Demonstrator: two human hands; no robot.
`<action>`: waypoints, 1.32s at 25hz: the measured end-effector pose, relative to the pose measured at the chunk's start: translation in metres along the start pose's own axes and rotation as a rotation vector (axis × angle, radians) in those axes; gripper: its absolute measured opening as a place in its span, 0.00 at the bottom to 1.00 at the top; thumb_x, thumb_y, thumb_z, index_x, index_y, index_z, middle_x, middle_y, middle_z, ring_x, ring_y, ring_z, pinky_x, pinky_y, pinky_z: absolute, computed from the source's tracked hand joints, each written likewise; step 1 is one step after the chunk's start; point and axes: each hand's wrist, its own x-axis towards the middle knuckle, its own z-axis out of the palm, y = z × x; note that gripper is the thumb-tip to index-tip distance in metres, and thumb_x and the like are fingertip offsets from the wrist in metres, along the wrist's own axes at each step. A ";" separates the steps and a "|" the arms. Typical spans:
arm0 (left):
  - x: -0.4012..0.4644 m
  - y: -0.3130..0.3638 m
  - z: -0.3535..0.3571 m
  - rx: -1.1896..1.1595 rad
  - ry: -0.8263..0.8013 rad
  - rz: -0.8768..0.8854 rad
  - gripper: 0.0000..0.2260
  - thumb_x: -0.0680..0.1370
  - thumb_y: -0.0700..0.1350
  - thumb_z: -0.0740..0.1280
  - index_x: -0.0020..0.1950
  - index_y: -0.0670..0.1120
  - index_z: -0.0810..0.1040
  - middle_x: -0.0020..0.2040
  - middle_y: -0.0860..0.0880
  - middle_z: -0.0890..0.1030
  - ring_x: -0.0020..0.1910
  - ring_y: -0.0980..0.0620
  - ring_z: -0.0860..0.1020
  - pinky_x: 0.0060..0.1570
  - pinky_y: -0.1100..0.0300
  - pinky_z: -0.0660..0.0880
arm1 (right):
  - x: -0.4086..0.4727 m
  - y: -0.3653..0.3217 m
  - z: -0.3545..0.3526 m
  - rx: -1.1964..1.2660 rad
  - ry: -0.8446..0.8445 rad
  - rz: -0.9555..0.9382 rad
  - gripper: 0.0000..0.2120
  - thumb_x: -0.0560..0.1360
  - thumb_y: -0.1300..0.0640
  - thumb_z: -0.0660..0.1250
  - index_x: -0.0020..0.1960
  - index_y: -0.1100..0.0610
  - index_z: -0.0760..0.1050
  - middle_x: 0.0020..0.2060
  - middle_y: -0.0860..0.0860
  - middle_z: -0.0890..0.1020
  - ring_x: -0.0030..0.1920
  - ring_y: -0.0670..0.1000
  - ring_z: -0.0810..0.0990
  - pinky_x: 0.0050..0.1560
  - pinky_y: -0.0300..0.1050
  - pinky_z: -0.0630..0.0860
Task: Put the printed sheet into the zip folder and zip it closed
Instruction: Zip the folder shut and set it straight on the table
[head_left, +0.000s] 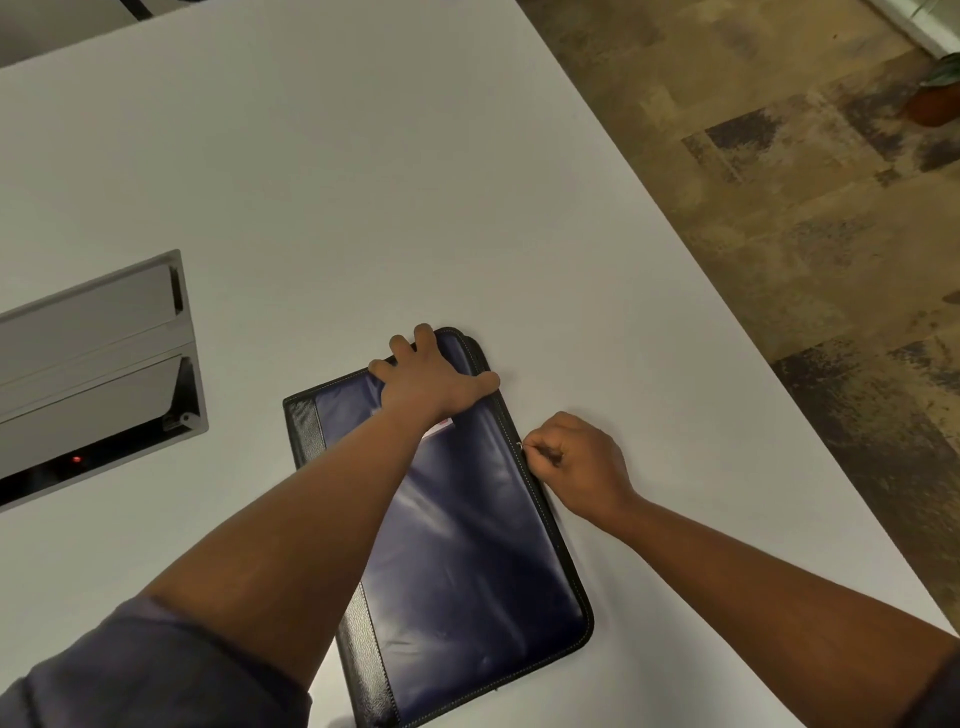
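Two hands work a closed zip folder lying flat on a white tabletop.

At the far left, a recessed cable box (93, 364) with grey flaps is set into the tabletop (337, 182), a small red light glowing in its dark near part. Right of it lies the zip folder (457, 540), navy with black trim, its cover shut; its long axis runs from near to far, leaning slightly left at the far end, spine on the left and zip edge on the right. The printed sheet cannot be seen, so what the folder holds cannot be told. The left hand (426, 379) presses flat on the folder's far right corner, fingers spread. The right hand (576, 462), curled nearly into a fist, pinches the zip pull (521, 446) on the right edge, about a third of the way down from the far end. Patterned carpet (805, 234) fills the right.
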 end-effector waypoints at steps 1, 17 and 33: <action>0.000 -0.001 -0.001 -0.007 -0.005 0.006 0.56 0.55 0.76 0.63 0.76 0.49 0.53 0.70 0.40 0.61 0.69 0.28 0.59 0.68 0.36 0.62 | 0.004 0.000 0.000 0.017 0.010 -0.007 0.03 0.74 0.54 0.70 0.43 0.48 0.82 0.40 0.42 0.79 0.38 0.45 0.79 0.39 0.46 0.78; 0.004 -0.004 -0.005 -0.020 -0.033 0.013 0.54 0.57 0.76 0.65 0.76 0.51 0.53 0.70 0.42 0.62 0.69 0.32 0.60 0.69 0.38 0.63 | 0.090 -0.017 0.005 0.023 0.028 -0.068 0.05 0.75 0.59 0.69 0.47 0.52 0.84 0.43 0.47 0.79 0.41 0.50 0.79 0.43 0.50 0.79; 0.005 0.027 -0.026 0.217 -0.041 0.378 0.19 0.68 0.62 0.73 0.54 0.55 0.79 0.63 0.48 0.72 0.68 0.42 0.70 0.74 0.39 0.52 | 0.107 -0.022 0.002 0.097 -0.087 0.208 0.10 0.77 0.57 0.66 0.45 0.43 0.81 0.42 0.40 0.84 0.44 0.42 0.82 0.48 0.47 0.81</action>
